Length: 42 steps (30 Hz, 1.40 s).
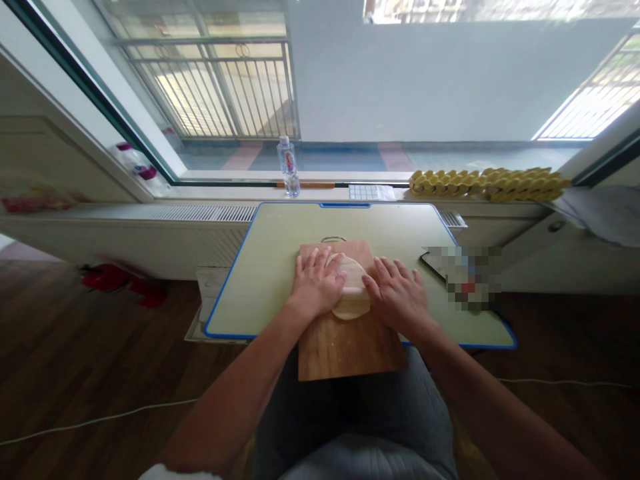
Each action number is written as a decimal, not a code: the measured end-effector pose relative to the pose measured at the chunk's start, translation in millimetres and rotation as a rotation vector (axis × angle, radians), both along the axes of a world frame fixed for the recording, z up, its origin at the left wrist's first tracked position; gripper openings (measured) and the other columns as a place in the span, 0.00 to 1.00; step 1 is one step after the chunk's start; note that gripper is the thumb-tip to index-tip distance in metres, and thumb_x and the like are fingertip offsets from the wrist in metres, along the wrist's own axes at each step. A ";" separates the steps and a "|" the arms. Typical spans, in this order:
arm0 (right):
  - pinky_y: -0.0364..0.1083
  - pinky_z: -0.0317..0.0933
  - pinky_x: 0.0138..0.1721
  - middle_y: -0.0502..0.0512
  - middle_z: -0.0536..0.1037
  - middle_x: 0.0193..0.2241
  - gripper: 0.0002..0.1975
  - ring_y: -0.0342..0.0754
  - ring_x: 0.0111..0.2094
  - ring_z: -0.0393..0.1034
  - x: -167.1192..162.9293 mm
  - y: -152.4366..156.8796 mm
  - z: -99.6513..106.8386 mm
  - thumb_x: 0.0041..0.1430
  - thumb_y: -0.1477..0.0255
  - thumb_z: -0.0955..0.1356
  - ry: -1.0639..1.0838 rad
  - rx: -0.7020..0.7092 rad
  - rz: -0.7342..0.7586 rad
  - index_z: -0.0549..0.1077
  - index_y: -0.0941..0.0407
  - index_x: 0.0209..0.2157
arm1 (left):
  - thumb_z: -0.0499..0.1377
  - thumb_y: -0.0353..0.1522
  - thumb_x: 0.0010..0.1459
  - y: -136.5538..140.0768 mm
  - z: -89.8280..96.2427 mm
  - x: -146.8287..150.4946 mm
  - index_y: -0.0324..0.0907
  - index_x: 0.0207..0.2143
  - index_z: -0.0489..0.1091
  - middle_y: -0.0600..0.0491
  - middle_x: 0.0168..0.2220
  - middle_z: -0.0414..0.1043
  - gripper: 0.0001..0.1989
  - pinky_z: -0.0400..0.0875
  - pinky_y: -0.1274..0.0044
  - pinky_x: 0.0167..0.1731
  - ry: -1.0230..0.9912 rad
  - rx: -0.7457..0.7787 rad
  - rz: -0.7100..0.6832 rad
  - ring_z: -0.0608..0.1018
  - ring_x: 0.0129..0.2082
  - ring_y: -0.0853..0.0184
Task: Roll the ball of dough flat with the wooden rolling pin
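Note:
A flat, pale sheet of dough [351, 309] lies on a wooden cutting board [353, 350]. Across it runs a light rolling pin [355, 292], whose ends are hidden under my hands. My left hand [317, 283] rests palm down on the pin's left end, fingers spread forward over the dough's edge and the board. On the other end lies my right hand [397, 290], also palm down with its fingers stretched out. Neither hand is wrapped round the pin as far as I can see.
The board overhangs the near edge of a pale table [250, 293] with blue trim. A blurred-out item [470, 280] lies at the right. On the windowsill stand a clear bottle [289, 167] and a yellow folded object [487, 184]. A white cable [100, 420] crosses the floor.

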State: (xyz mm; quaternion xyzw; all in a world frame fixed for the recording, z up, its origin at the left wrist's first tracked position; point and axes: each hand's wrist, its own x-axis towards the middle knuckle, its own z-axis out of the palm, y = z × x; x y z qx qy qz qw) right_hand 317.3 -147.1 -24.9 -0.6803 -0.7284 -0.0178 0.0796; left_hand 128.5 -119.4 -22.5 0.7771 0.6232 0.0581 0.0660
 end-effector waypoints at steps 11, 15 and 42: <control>0.65 0.52 0.68 0.65 0.65 0.70 0.35 0.62 0.71 0.57 20.4 -83.2 -25.1 0.75 0.54 0.56 0.074 0.142 0.160 0.56 0.59 0.73 | 0.43 0.45 0.75 -79.9 9.8 -4.9 0.55 0.66 0.69 0.56 0.71 0.64 0.25 0.50 0.44 0.71 -0.066 0.112 -0.145 0.59 0.74 0.51; 0.66 0.53 0.67 0.67 0.67 0.69 0.36 0.63 0.69 0.59 20.4 -86.8 -27.5 0.74 0.52 0.58 0.098 0.155 0.169 0.55 0.59 0.73 | 0.44 0.45 0.75 -75.8 12.2 -4.6 0.54 0.63 0.72 0.56 0.69 0.68 0.24 0.50 0.42 0.70 -0.093 0.102 -0.171 0.62 0.72 0.50; 0.58 0.56 0.63 0.56 0.78 0.57 0.14 0.58 0.61 0.65 58.6 -28.5 -11.8 0.66 0.60 0.71 0.267 0.151 0.391 0.79 0.49 0.51 | 0.55 0.49 0.70 -17.1 32.4 -3.2 0.47 0.52 0.77 0.50 0.56 0.79 0.21 0.58 0.61 0.66 -0.260 0.178 -0.118 0.74 0.59 0.58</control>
